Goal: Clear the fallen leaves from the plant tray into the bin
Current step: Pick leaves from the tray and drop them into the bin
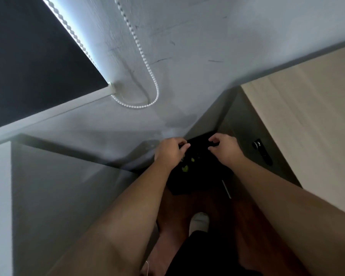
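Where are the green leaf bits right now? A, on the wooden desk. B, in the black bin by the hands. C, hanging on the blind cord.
B: the leaf bits show yellow-green against the dark inside of the bin, just below the left hand and right hand.

- Black container under my hands: bin or tray, I can't tell. Its edges are lost in shadow and its left side is behind my forearm.
- Leaf bits: tiny green specks, some tucked behind the left hand.
- Left fingers and the right hand curl over the black; gripping or not, unreadable.
- Dark object on the right: too dim to identify.
- Both forearms are cut by the bottom edge.
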A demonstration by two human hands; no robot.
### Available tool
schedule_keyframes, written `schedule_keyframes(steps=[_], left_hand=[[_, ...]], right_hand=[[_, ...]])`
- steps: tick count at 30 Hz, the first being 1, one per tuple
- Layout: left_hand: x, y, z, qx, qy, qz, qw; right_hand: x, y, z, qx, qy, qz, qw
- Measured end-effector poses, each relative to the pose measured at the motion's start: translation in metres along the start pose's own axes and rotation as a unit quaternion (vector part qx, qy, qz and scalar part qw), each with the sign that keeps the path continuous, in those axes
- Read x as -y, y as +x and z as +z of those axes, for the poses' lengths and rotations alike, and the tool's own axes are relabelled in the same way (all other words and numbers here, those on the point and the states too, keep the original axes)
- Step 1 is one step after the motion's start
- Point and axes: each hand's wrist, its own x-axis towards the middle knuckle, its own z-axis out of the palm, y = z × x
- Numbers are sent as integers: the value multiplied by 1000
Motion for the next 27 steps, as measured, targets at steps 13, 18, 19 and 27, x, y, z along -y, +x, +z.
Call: schedule_keyframes(steps=[13,18,19,27], left_hand=[[-104,-4,-63,-18,21,93,995],[-206,-25,-71,-6,49,205,978],[-229,-32,-68,-4,49,229,972],[-388,-126,14,49,101,430,896]], right_hand=[[30,-49,-106,-144,39,-70,986],[-8,-103,-185,-227,78,-43,970],[-21,-117,-201,-246,86,-34,965],[-156,-244,-274,-379,103,74,916]])
